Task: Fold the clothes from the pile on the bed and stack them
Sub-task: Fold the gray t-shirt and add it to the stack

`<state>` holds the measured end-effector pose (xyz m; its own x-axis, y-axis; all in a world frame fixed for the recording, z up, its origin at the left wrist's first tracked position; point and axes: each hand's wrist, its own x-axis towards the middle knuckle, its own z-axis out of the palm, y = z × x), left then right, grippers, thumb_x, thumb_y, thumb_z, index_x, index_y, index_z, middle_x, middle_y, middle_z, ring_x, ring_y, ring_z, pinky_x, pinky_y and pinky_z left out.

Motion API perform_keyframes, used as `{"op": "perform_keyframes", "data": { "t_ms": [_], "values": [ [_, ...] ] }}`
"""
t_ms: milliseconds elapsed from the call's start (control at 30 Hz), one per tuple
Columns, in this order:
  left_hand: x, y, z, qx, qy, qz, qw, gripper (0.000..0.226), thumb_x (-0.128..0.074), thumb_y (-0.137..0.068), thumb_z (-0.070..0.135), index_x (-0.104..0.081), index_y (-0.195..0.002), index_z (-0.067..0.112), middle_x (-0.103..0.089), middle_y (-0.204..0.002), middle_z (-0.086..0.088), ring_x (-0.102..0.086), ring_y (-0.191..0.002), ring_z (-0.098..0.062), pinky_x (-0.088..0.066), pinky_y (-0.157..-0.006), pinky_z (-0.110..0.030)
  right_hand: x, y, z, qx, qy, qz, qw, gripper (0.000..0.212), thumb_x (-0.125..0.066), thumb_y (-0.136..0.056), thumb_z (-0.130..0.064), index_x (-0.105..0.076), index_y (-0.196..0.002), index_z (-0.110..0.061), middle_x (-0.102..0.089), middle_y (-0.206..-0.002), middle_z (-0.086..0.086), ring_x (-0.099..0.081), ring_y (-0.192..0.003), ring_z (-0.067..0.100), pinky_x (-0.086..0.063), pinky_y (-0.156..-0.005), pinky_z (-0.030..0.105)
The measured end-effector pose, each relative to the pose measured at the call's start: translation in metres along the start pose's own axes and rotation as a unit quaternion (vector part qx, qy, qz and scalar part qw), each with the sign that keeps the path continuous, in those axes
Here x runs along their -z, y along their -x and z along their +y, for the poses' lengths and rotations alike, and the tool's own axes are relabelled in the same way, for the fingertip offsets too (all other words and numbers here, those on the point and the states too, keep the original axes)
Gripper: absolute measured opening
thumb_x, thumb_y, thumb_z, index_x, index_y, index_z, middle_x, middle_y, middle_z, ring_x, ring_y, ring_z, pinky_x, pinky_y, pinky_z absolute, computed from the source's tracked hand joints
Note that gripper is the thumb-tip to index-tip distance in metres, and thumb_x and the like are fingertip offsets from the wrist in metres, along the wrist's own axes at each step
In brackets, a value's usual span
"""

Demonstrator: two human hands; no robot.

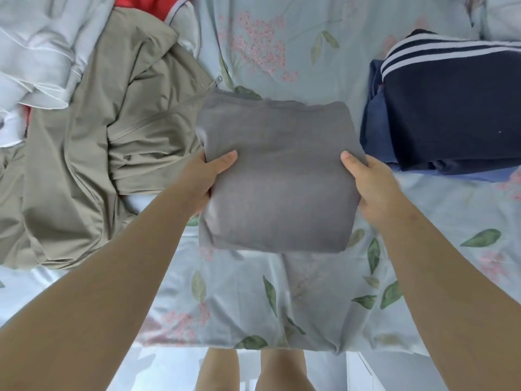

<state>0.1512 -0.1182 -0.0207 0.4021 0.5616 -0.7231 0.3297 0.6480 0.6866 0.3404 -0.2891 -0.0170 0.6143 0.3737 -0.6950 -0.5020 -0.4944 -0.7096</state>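
- Folded grey top (pixel 277 176) sits between your hands: left hand (pixel 201 180) and right hand (pixel 373 189) pinch its side edges, thumbs on top, fingers hidden beneath.
- Navy stack (pixel 451 114) lies just right of your right hand, which is nearer; likely carry rightward.

Centre: garment (pixel 276 176), between the two hands, over the middle of the bed (pixel 282 292).
Garment, left edge: left hand (pixel 203 176), thumb on top, fingers beneath.
Garment, right edge: right hand (pixel 372 184), thumb on top, fingers beneath.
Left: jacket (pixel 112 131), spread on the bed, just beside the garment.
Far left: pile (pixel 36 52), behind the jacket and touching it.
Right: stack (pixel 451 114), on the bed, near the right hand.
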Motion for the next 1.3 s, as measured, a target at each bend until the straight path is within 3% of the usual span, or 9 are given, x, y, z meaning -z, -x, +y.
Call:
{"op": "perform_keyframes", "data": {
  "t_ms": [133,300,433,600,700,867,1067,1200,1300],
  "values": [
    [0.002,0.041,0.042,-0.075,-0.015,-0.01,0.997,0.033,-0.07,-0.074,0.026,-0.064,-0.105,0.015,-0.07,-0.105,-0.002,-0.067,-0.096,-0.014,-0.054,-0.08,-0.027,0.011,0.041,-0.042,0.06,-0.055,-0.036,0.996,0.016,-0.052,-0.096,-0.021,-0.067,-0.098,-0.019,-0.071,-0.096,-0.004,-0.067,-0.089,0.011,-0.052,-0.07,0.023],
    [0.013,0.099,0.052,-0.123,-0.025,-0.019,0.992,0.029,-0.06,-0.077,0.037,-0.067,-0.098,0.019,-0.074,-0.098,0.007,-0.067,-0.098,-0.009,-0.052,-0.086,-0.025,0.024,0.092,-0.05,0.088,-0.066,-0.045,0.993,0.023,-0.049,-0.094,-0.013,-0.067,-0.087,-0.026,-0.07,-0.084,-0.017,-0.062,-0.09,0.005,-0.045,-0.084,0.024],
    [0.03,0.12,0.001,-0.04,-0.027,0.049,0.998,0.023,-0.063,-0.083,0.041,-0.067,-0.094,0.022,-0.072,-0.093,0.013,-0.064,-0.096,-0.004,-0.041,-0.097,-0.027,0.031,0.105,0.002,0.001,0.029,-0.006,1.0,0.008,-0.059,-0.089,-0.028,-0.066,-0.089,-0.025,-0.066,-0.106,-0.003,-0.058,-0.104,0.02,-0.041,-0.088,0.032],
    [0.052,0.128,-0.094,0.096,-0.132,0.095,0.982,0.026,-0.061,-0.091,0.025,-0.063,-0.109,0.007,-0.064,-0.088,0.005,-0.059,-0.09,-0.016,-0.04,-0.08,-0.026,0.033,0.121,0.093,-0.147,0.16,-0.016,0.976,0.012,-0.065,-0.086,-0.013,-0.064,-0.074,-0.012,-0.066,-0.088,0.011,-0.06,-0.082,0.025,-0.044,-0.076,0.032],
    [0.062,0.125,-0.124,0.129,-0.216,0.111,0.961,0.032,-0.065,-0.088,0.027,-0.061,-0.111,0.005,-0.065,-0.099,-0.004,-0.058,-0.091,-0.021,-0.045,-0.079,-0.03,0.03,0.123,0.12,-0.198,0.182,-0.026,0.963,0.008,-0.061,-0.087,-0.007,-0.061,-0.088,0.001,-0.06,-0.083,0.009,-0.054,-0.073,0.019,-0.039,-0.062,0.026],
    [0.05,0.1,-0.104,0.052,-0.234,0.131,0.962,0.032,-0.067,-0.086,0.032,-0.05,-0.11,0.019,-0.06,-0.098,0.005,-0.057,-0.092,-0.019,-0.048,-0.08,-0.033,0.01,0.105,0.11,-0.126,0.144,0.021,0.981,0.03,-0.062,-0.09,-0.028,-0.053,-0.114,-0.013,-0.055,-0.106,0.004,-0.054,-0.097,0.024,-0.045,-0.074,0.031],
    [0.04,0.076,-0.093,-0.004,-0.294,0.207,0.933,0.03,-0.056,-0.092,0.031,-0.053,-0.099,0.002,-0.055,-0.092,-0.008,-0.052,-0.086,-0.027,-0.041,-0.069,-0.035,-0.002,0.085,0.099,-0.019,0.183,0.127,0.975,0.022,-0.047,-0.098,-0.026,-0.05,-0.087,-0.007,-0.047,-0.076,0.002,-0.047,-0.08,0.026,-0.035,-0.067,0.033],
    [0.035,0.069,-0.11,0.122,-0.24,0.192,0.944,0.071,-0.066,-0.081,0.048,-0.033,-0.133,0.012,-0.038,-0.126,-0.004,-0.043,-0.115,-0.027,-0.041,-0.098,-0.047,-0.009,0.082,0.122,-0.123,0.147,0.128,0.973,0.043,-0.052,-0.094,-0.037,-0.044,-0.126,-0.01,-0.053,-0.109,0.004,-0.049,-0.099,0.025,-0.039,-0.081,0.036],
    [0.03,0.069,-0.115,0.139,-0.201,0.138,0.96,0.07,-0.073,-0.076,0.046,-0.04,-0.128,0.012,-0.051,-0.12,0.0,-0.052,-0.106,-0.024,-0.045,-0.092,-0.04,-0.015,0.082,0.13,-0.142,0.132,0.098,0.976,0.067,-0.059,-0.087,-0.048,-0.037,-0.136,-0.009,-0.049,-0.131,0.007,-0.049,-0.118,0.03,-0.042,-0.099,0.043]
  ]
}}
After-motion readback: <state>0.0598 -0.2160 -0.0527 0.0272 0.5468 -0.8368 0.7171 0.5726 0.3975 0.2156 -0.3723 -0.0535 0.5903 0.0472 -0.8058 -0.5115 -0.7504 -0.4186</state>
